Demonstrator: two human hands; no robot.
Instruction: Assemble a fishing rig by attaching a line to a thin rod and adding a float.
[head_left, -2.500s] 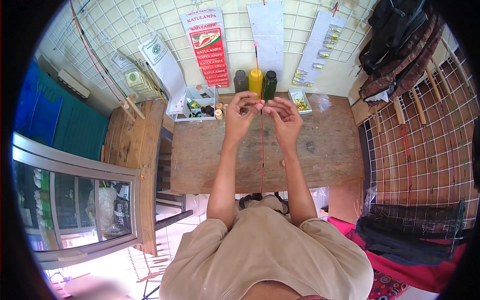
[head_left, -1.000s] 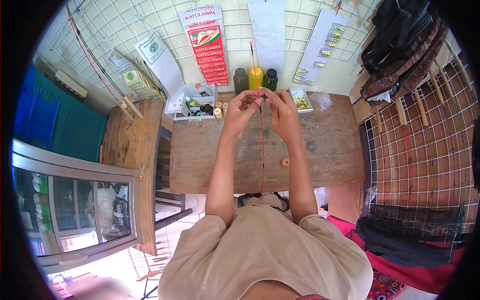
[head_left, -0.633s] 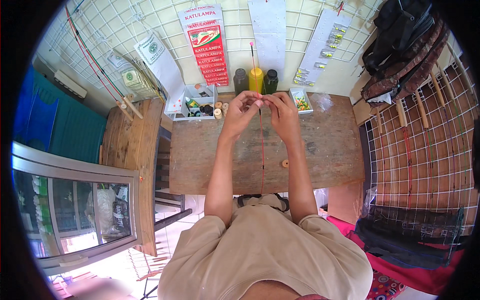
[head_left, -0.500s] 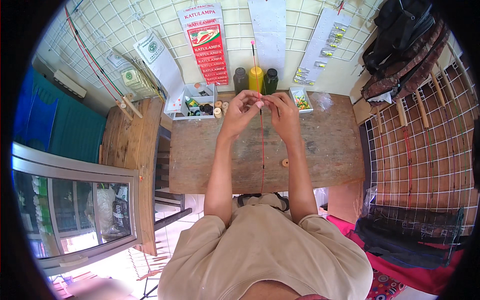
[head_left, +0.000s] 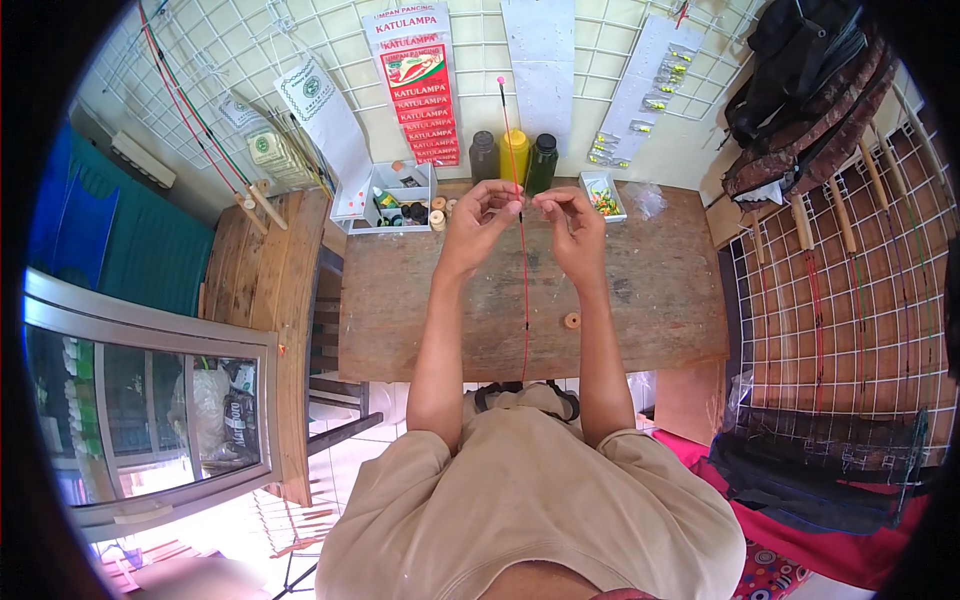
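One thin red rod [head_left: 525, 280] is in hand, with one pink tip [head_left: 500, 80] at its far end. Three bottles stand in a row just beyond the grip: a grey one [head_left: 484, 157], a yellow one [head_left: 514, 157] and a dark green one [head_left: 542, 165]. Two white boxes flank the grip, a larger compartmented box [head_left: 395, 229] to its left and a smaller box [head_left: 612, 217] to its right. Small wooden spools [head_left: 437, 220], at least three, sit between the larger box and the left wrist. One round wooden piece [head_left: 572, 320] lies nearer the body, right of the rod and beside the right forearm.

Both forearms reach forward over the wooden table [head_left: 440, 340], elbows bent, palms turned inward. The left hand [head_left: 474, 230] pinches the rod between thumb and fingers; the rod runs from there toward the bottles and back toward the body, leaning slightly left at its tip. The right hand [head_left: 578, 230] is just beside it, fingertips bunched close; whether they pinch anything cannot be told.

Half a second ago the right fingertips were up against the left ones at the rod; now a gap separates them. The left pinch remains on the rod.
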